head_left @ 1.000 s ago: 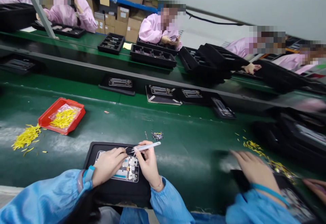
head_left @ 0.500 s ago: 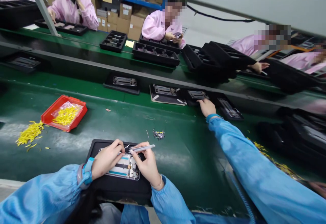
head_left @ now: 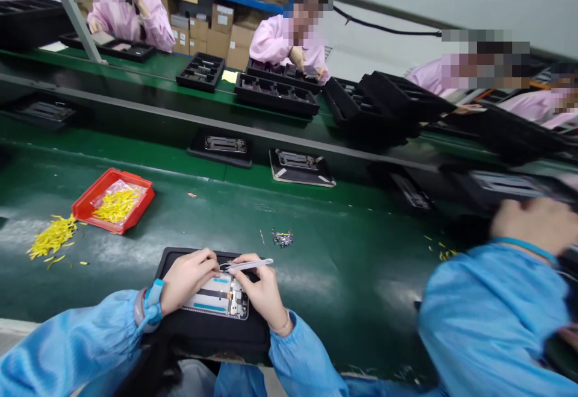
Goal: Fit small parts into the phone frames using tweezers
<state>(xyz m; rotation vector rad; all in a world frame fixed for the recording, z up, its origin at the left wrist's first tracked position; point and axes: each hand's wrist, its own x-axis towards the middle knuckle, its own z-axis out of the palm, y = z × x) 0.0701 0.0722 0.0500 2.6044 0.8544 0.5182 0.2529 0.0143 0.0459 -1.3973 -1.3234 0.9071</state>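
An opened phone point(head_left: 212, 300) lies on a black padded tray point(head_left: 212, 340), with its circuit board and blue strips showing. My left hand point(head_left: 192, 279) rests over the phone's far left side. Its fingers are curled together at the upper edge, and whatever is between the tips is hidden. In my right hand point(head_left: 264, 293), pinched between thumb and fingers, are white-grey tweezers point(head_left: 253, 264). Their tip points left, towards the left fingertips. A cluster of tiny dark metallic parts point(head_left: 282, 238) lies beyond the tray.
At left stand a red bin point(head_left: 144, 195) of yellow strips and a loose yellow pile point(head_left: 53, 234). Trays with phone frames point(head_left: 295, 161) sit on the green line ahead. A co-worker's blue sleeve point(head_left: 492, 318) reaches in at right. People in pink sit opposite behind black trays point(head_left: 276, 96).
The co-worker's hand has moved right with a phone tray, leaving a gap in the row. The trays on the line have shifted slightly right. My hands have barely moved.
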